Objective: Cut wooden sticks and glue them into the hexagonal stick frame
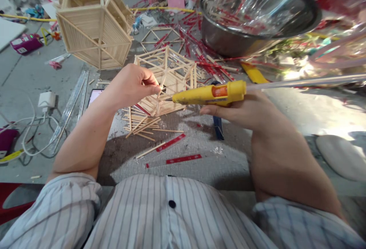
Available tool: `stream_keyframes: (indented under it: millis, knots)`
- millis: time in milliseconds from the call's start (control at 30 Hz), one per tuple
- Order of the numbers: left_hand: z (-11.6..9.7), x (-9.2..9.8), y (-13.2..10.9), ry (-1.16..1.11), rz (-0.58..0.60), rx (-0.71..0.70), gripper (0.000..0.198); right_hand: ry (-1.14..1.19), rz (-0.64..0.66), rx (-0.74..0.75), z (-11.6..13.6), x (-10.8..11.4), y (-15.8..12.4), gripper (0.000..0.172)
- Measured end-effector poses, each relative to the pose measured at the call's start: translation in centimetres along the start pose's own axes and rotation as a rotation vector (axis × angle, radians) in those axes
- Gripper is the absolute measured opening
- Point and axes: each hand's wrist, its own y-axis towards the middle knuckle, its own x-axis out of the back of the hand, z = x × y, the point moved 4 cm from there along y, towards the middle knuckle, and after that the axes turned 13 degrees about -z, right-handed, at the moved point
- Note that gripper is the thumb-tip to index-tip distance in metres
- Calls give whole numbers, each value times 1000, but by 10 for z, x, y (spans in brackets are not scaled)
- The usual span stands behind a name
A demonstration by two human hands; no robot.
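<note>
My right hand (243, 112) is wrapped round a yellow hot glue gun (206, 93), and a long clear glue stick (303, 81) sticks out of its back. The nozzle points left, close to the near side of a many-sided frame of thin wooden sticks (185, 79). My left hand (137, 85) is closed, thumb and forefinger pinching a thin wooden stick (159, 102) at that frame, just left of the nozzle. Much of the pinched stick is hidden by the fingers. Loose wooden sticks (140, 123) lie in a pile below the frame.
A larger wooden stick structure (97, 32) stands at back left. A steel bowl (228, 41) holds red-and-clear wrappers, with more strewn beside it. Red strips (183, 159) lie nearer me. A white charger (46, 101) with cables is at left, partly over clear plastic wrap (68, 108).
</note>
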Motion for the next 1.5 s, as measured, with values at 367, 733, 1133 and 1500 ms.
stream_keyframes:
  millis: [367,733,1133,1500]
  knots:
    - [-3,-2,-1,61,31,25,27,45,17,-4,2,1,2,30]
    - [-2,-4,-1,138,59,10,34,-6,-13,6,0,3,0,38]
    - [-5,-5,-1,155,60,19,33,-30,29,-9,-3,5,1,52]
    - [-24,24,-18,24,-302,-259,14,196,-207,-121,3,14,0,38]
